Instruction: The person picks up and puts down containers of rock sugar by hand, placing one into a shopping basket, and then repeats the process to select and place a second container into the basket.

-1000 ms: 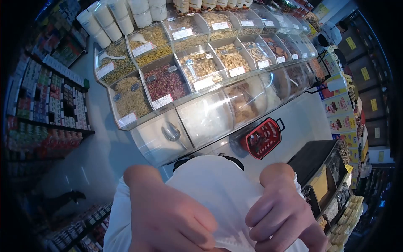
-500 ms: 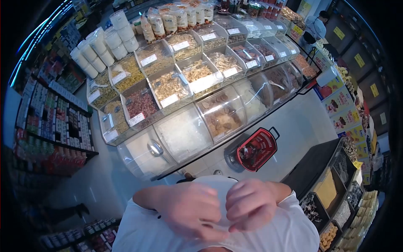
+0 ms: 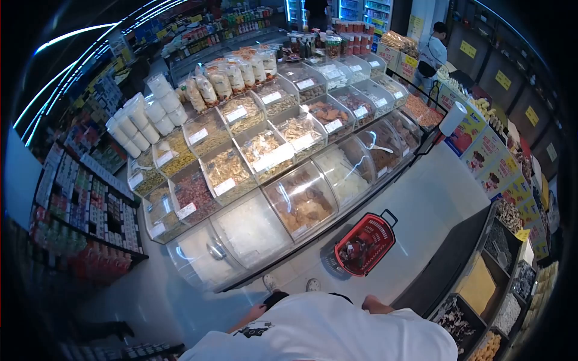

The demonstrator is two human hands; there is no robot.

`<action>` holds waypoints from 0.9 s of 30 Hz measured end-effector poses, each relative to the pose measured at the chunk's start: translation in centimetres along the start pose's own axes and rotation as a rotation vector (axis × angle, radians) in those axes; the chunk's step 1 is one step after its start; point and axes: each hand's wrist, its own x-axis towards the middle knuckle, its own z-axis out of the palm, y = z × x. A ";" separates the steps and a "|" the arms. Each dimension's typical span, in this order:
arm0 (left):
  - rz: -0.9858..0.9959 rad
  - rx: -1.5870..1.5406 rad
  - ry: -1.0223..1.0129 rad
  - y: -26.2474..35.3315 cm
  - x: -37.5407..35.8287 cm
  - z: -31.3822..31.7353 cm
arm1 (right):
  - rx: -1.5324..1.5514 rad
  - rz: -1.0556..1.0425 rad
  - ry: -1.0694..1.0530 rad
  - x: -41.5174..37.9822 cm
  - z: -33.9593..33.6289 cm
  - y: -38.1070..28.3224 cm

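Note:
Both my hands hang low at my sides, largely hidden by my white shirt (image 3: 337, 322). At the lower middle, only a small part of my left hand (image 3: 256, 310) shows. My right hand (image 3: 374, 303) peeks out on the other side, its fingers turned from view. Nothing held can be made out in either. A red shopping basket (image 3: 382, 229) with dark packaged goods inside stands on the floor, nearer my right hand. In front of me are clear-lidded bulk bins, one with white grain (image 3: 250, 225) and one with brown dried food (image 3: 301, 207).
White plastic rolls (image 3: 159, 99) and filled bags (image 3: 232, 75) line the top of the bins. A packed shelf (image 3: 90, 210) is on the left. More open bins (image 3: 475, 283) stand at the right. Another person (image 3: 432, 54) is at the far right back.
My hands have dropped from in front of my chest to my sides. The head view has tilted up, so more of the store's back shows. The basket stays on the floor.

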 end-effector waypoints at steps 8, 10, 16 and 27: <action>-0.110 0.119 -0.223 -0.1 5.2 -0.9 | 0.292 -0.233 0.004 4.4 -1.0 7.3; -0.043 0.102 -0.163 1.5 6.1 -2.0 | 0.347 -0.269 -0.023 3.2 -3.5 4.1; 0.037 -0.004 -0.008 5.2 6.5 -3.5 | 0.506 -0.303 0.072 3.2 -11.8 -10.6; 0.058 0.202 -0.067 -1.4 7.6 0.9 | 0.254 -0.569 0.285 3.9 -12.5 -14.2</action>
